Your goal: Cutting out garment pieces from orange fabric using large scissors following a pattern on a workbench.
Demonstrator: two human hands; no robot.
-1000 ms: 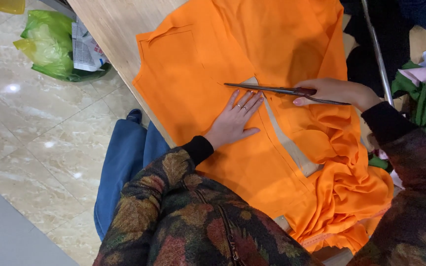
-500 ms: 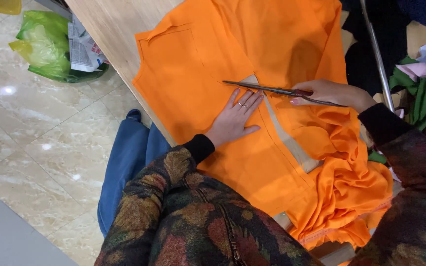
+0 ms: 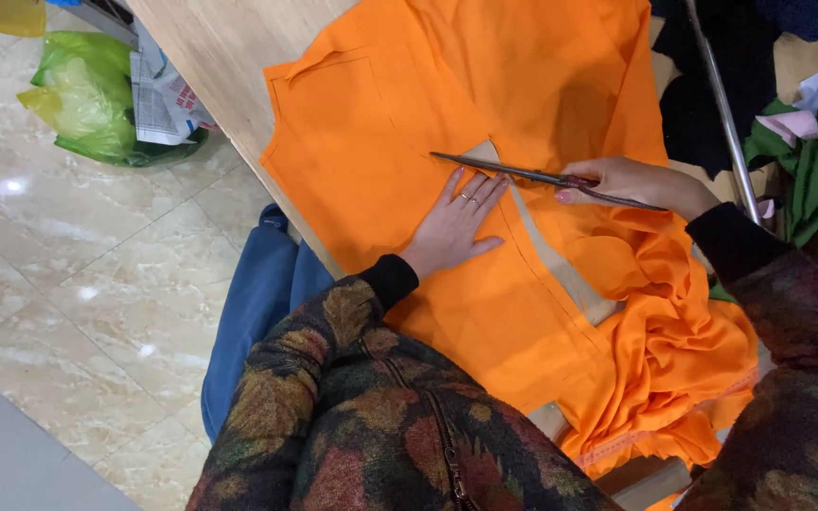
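A: Entry, head view. Where did your left hand point(image 3: 454, 227) rest?

B: You had it flat, fingers spread wide, palm down on the bright orange woven cloth point(image 3: 400, 180) spread over the pale wooden table point(image 3: 215, 47). It gripped nothing; it only pressed the fabric.

A: And the right hand point(image 3: 631, 182)?

B: It was closed around the handles of the long dark metal scissors point(image 3: 532, 176). The blades pointed toward your left, lying just beyond the left fingertips, with the tip at the end of a narrow tan strip point(image 3: 551, 260) showing through the orange cloth. Whether the blades were parted, I could not tell.

A: The cloth's position relative to the hands?

B: Under both. It lay smooth beneath the left hand and bunched in folds point(image 3: 684, 350) below the right wrist, at the table's near edge.
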